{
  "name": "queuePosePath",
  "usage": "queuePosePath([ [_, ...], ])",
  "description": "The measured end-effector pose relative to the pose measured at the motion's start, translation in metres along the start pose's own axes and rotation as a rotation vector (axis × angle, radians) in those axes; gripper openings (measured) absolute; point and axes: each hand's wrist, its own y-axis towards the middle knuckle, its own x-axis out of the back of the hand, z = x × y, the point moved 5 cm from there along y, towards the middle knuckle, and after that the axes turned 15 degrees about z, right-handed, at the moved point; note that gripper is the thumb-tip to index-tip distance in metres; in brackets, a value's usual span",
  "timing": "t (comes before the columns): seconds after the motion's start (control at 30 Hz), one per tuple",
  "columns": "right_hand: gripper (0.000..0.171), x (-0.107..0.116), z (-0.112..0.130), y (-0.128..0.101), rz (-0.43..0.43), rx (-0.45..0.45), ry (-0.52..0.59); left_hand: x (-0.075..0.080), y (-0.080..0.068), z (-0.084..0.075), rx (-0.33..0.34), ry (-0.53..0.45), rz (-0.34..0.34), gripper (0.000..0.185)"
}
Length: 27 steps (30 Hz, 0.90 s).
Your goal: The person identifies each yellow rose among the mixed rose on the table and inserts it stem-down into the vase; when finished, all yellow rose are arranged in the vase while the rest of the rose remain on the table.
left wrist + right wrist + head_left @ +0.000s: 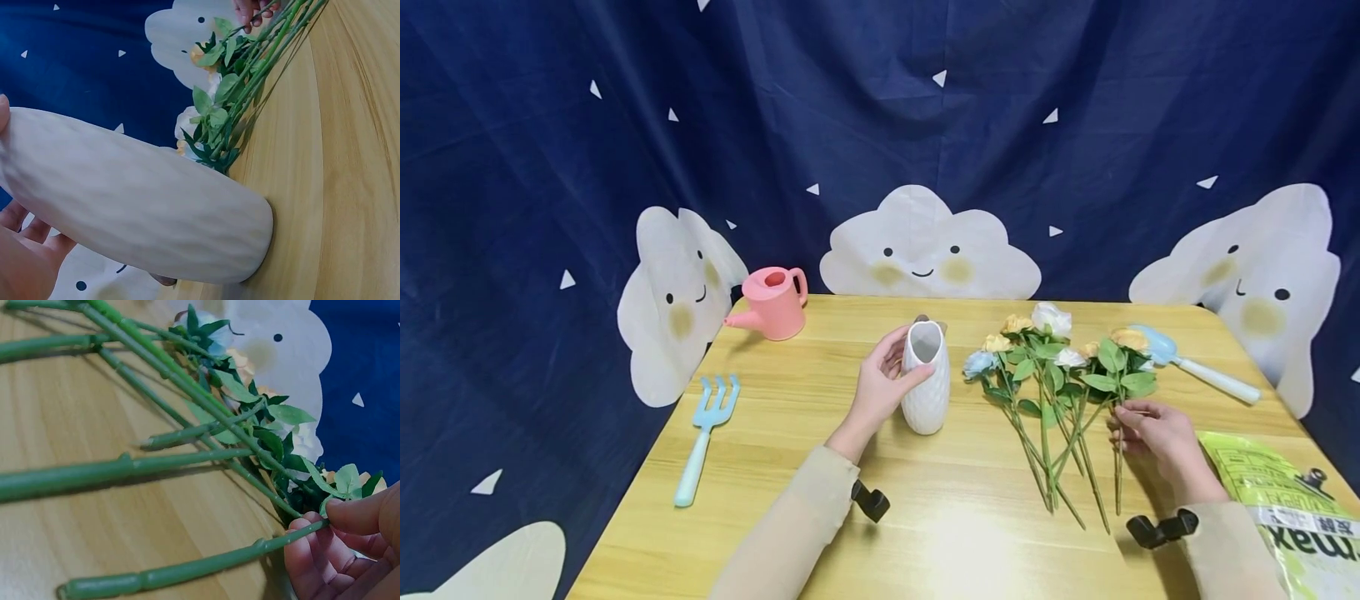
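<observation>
A white textured vase (pixel 926 392) stands upright on the wooden table, its opening facing up. My left hand (pixel 882 385) grips it from the left near the top, thumb across the front; in the left wrist view the vase (pixel 144 200) fills much of the picture. To the right lie several artificial flowers (pixel 1048 367) with green stems, in white, yellow and blue. My right hand (pixel 1161 442) pinches the stem of the rightmost flower, a yellow one (pixel 1129 337). In the right wrist view thumb and fingers close on that green stem (pixel 200 569), just below its leaves.
A pink watering can (pixel 775 308) stands at the back left. A light blue hand fork (pixel 703 437) lies at the left, and a blue toy shovel (pixel 1213 377) behind the flowers at right. A green and white bag (pixel 1292 508) with a black clip lies by the right forearm.
</observation>
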Motion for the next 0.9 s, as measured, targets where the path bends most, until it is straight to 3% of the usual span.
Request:
queuePosePath([
  [0.23,0.015,-0.001,0.016,-0.003,0.029,0.062,0.167,-0.001,0.0,-0.001,-0.008,0.011,-0.007,0.056],
  [0.53,0.013,-0.026,0.067,-0.008,0.138,0.259,0.246,-0.001,0.0,0.001,0.009,0.029,-0.003,0.059],
  [0.6,0.014,-0.038,0.082,-0.007,0.184,0.303,0.288,-0.001,-0.001,0.002,0.015,0.027,-0.001,0.059],
  [0.8,0.017,-0.081,0.128,0.002,0.435,0.427,0.512,-0.001,-0.002,0.002,0.036,0.024,-0.002,0.059],
  [0.9,0.018,-0.101,0.151,0.006,0.476,0.496,0.559,-0.002,-0.003,0.002,0.048,0.021,0.005,0.06],
])
